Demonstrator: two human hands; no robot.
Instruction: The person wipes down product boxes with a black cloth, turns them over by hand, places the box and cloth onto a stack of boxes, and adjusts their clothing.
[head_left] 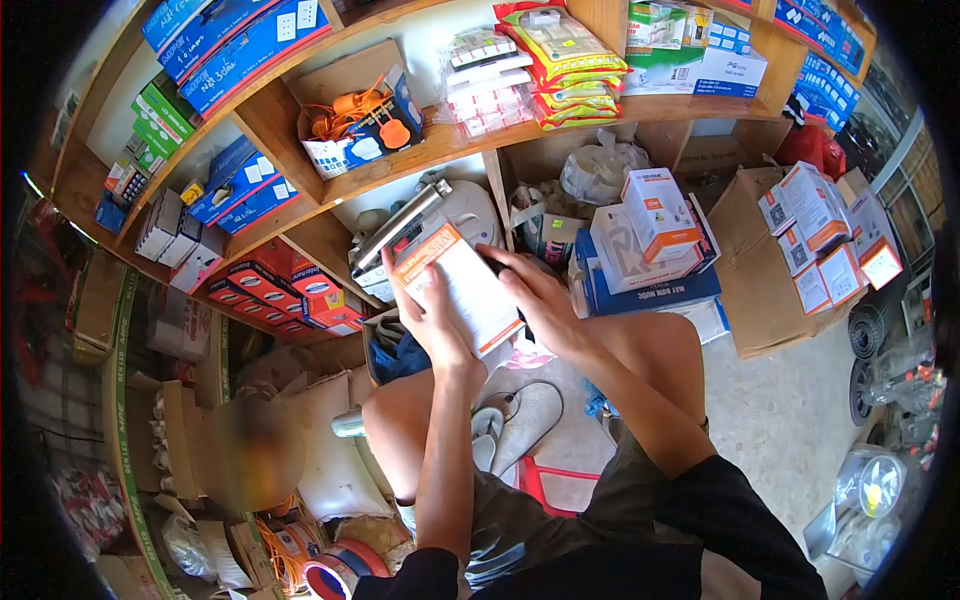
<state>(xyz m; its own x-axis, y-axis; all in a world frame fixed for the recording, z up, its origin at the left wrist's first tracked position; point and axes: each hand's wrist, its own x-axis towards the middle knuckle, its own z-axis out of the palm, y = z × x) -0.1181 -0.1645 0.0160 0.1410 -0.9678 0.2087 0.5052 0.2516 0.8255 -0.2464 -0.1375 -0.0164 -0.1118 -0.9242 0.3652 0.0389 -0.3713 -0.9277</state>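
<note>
A white box with orange bands [474, 298] is held tilted above my lap, its printed broad face toward me. My left hand [432, 322] grips its left side, thumb lying on the face and fingers around the edge. On the box's right edge is my right hand [543, 302], fingers bent against it; part of these fingers is hidden. Similar white and orange boxes [661, 212] stand to the right, on a blue and white water pump carton [655, 292].
Wooden shelves [455, 135] ahead carry blue cartons [255, 62], yellow-red packets [565, 62] and red boxes [270, 283]. More white-orange boxes [815, 215] rest on an open cardboard carton [745, 290] at right. Below my hands are sandals [530, 418] on the floor.
</note>
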